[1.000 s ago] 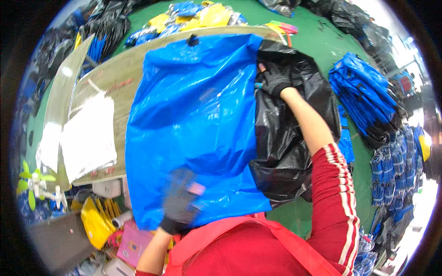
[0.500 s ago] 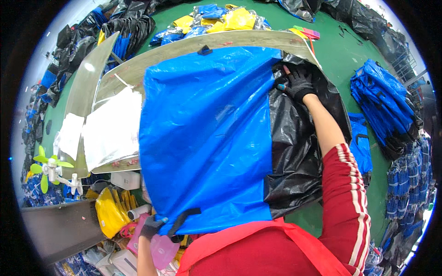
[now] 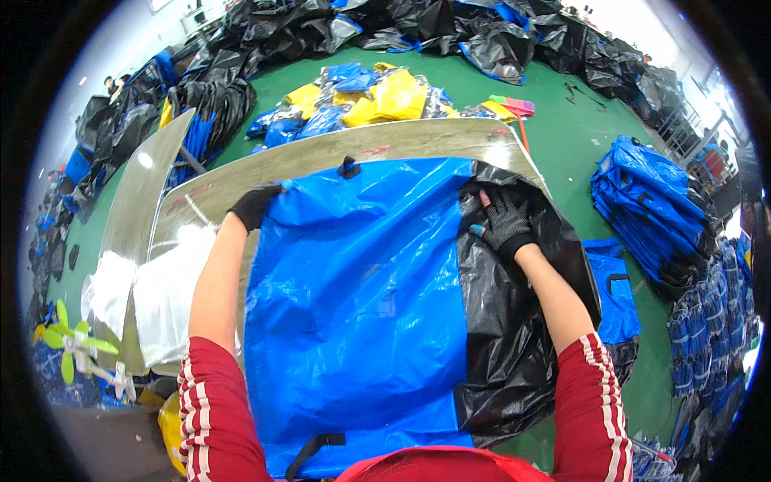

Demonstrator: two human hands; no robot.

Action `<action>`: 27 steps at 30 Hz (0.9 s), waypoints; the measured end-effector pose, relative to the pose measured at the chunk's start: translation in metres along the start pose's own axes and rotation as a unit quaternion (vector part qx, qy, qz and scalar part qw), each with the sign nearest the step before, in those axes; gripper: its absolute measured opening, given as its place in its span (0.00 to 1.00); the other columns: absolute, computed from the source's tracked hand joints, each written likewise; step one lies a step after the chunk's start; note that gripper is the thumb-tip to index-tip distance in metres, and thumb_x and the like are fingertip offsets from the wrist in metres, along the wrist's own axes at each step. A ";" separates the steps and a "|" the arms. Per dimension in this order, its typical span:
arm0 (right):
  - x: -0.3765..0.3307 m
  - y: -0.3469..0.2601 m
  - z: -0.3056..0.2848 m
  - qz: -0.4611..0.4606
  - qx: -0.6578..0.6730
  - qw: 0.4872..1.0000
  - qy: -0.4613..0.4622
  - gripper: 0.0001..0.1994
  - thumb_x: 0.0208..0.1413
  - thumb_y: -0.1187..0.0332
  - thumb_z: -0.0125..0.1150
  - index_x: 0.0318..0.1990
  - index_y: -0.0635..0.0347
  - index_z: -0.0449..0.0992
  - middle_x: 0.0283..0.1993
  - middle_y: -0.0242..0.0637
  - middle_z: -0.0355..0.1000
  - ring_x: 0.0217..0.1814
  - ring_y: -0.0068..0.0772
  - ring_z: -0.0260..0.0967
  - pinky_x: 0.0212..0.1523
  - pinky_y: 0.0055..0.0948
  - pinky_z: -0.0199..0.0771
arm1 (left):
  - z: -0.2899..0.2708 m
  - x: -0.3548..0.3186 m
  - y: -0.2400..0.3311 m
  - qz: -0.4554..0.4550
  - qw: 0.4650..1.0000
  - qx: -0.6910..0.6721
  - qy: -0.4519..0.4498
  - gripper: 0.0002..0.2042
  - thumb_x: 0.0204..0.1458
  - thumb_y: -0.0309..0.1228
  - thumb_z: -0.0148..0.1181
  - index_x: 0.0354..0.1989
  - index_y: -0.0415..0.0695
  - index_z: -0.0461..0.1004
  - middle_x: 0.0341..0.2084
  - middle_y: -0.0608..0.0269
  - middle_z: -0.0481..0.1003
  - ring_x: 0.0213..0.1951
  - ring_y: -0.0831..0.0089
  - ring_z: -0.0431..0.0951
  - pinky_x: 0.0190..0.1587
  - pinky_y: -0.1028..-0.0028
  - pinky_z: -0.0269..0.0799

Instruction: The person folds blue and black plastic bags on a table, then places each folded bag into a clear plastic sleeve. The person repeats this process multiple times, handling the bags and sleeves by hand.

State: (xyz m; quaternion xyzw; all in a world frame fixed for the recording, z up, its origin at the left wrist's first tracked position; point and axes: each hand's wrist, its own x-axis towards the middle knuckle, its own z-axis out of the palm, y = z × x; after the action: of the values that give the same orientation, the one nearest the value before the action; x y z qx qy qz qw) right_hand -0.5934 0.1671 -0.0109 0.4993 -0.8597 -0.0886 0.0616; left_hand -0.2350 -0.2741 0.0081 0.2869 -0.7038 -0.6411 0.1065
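1. Laid out across the bench [image 3: 434, 138], your blue sheet [image 3: 353, 313] spreads in front of you, its broad face up and most of its area open to view. The flattening looks well along on this side.

2. Less settled is the black section [image 3: 506, 337] along the sheet's right side, rumpled and deeply creased. Shallow wrinkles also cross the blue, so the smoothing appears unfinished. A black strap [image 3: 313, 454] lies loose and bent at the near edge; a small black tab [image 3: 348, 168] sits at the far edge. Neither looks fastened to anything.

3. At the sheet's far left corner, your left hand [image 3: 255, 207] reaches in, its gloved fingertips on the blue edge. Whether that grip pinches the material or merely rests on it, you cannot tell from this angle.

4. Across from it, your right hand [image 3: 506, 221] lies palm down on the black section, near its far end, just beside the blue border. That grip is spread wide, fingers fanned, clasping nothing; the sheet extends from there toward your body, between your two forearms.
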 end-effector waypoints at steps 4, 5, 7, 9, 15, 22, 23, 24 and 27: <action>0.000 -0.012 0.006 -0.036 0.032 0.999 0.017 0.41 0.53 0.38 0.50 0.70 0.49 0.50 0.73 0.52 0.43 0.76 0.54 0.34 0.68 0.65 0.28 | -0.012 0.039 0.003 0.073 0.948 0.196 0.239 0.29 0.51 0.45 0.62 0.57 0.40 0.68 0.55 0.46 0.69 0.56 0.61 0.68 0.59 0.63 0.62; 0.001 -0.012 0.007 -0.043 0.037 0.998 0.038 0.41 0.53 0.39 0.49 0.70 0.50 0.51 0.72 0.54 0.44 0.76 0.55 0.35 0.68 0.66 0.28 | -0.005 0.038 0.007 0.077 0.913 0.300 0.266 0.31 0.51 0.46 0.61 0.60 0.38 0.65 0.57 0.44 0.66 0.59 0.57 0.65 0.61 0.61 0.59; 0.004 -0.006 0.010 -0.079 0.096 0.989 0.084 0.40 0.53 0.39 0.49 0.70 0.50 0.51 0.72 0.53 0.45 0.75 0.56 0.36 0.68 0.66 0.28 | 0.026 0.027 0.008 0.129 0.763 0.496 0.394 0.34 0.54 0.47 0.57 0.63 0.37 0.59 0.62 0.40 0.59 0.64 0.51 0.58 0.65 0.57 0.52; 0.012 0.006 0.012 -0.081 0.094 0.987 0.106 0.39 0.53 0.40 0.49 0.68 0.51 0.54 0.71 0.51 0.47 0.75 0.56 0.38 0.69 0.61 0.31 | 0.073 0.006 -0.001 0.280 0.640 0.537 0.473 0.34 0.55 0.48 0.54 0.63 0.35 0.57 0.67 0.40 0.51 0.69 0.47 0.47 0.69 0.51 0.39; 0.026 0.041 -0.035 0.062 0.041 0.997 -0.014 0.31 0.58 0.47 0.47 0.63 0.57 0.64 0.67 0.53 0.55 0.72 0.53 0.46 0.72 0.44 0.41 | 0.139 -0.038 -0.052 0.274 0.700 0.642 0.150 0.31 0.53 0.53 0.52 0.62 0.48 0.64 0.66 0.51 0.57 0.68 0.49 0.50 0.69 0.47 0.35; -0.136 0.059 -0.168 0.077 0.037 0.977 0.197 0.31 0.40 0.51 0.71 0.45 0.68 0.71 0.43 0.55 0.73 0.47 0.55 0.72 0.47 0.44 0.74 | 0.214 -0.054 0.031 0.298 0.745 0.582 0.137 0.24 0.53 0.41 0.56 0.57 0.41 0.68 0.59 0.46 0.65 0.62 0.49 0.61 0.66 0.54 0.51; -0.164 0.061 -0.174 0.178 0.035 0.970 0.165 0.44 0.41 0.41 0.67 0.55 0.74 0.64 0.42 0.57 0.74 0.47 0.55 0.73 0.46 0.43 0.74 | 0.256 -0.069 0.043 0.401 0.791 0.453 0.093 0.24 0.51 0.38 0.59 0.56 0.42 0.68 0.59 0.46 0.65 0.62 0.48 0.61 0.65 0.55 0.52; -0.189 0.068 -0.175 0.308 0.047 0.950 -0.011 0.57 0.42 0.31 0.59 0.64 0.77 0.52 0.45 0.62 0.73 0.49 0.54 0.74 0.47 0.41 0.74 | 0.300 -0.082 0.053 0.458 0.779 0.427 0.031 0.26 0.46 0.34 0.62 0.57 0.44 0.68 0.59 0.46 0.64 0.62 0.48 0.61 0.65 0.56 0.53; -0.229 0.084 -0.161 0.223 0.222 0.947 -0.058 0.47 0.46 0.36 0.60 0.64 0.67 0.59 0.51 0.58 0.71 0.57 0.51 0.68 0.56 0.38 0.67 | 0.417 -0.110 0.060 0.537 0.742 0.361 -0.177 0.29 0.51 0.48 0.55 0.60 0.47 0.66 0.62 0.47 0.61 0.65 0.48 0.55 0.68 0.53 0.45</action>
State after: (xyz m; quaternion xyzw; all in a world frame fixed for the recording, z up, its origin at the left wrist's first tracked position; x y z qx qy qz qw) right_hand -0.5206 0.3923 0.1606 0.2900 -0.9490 0.0920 -0.0822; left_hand -0.3779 0.1369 0.0250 -0.2395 -0.9264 -0.2154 0.1952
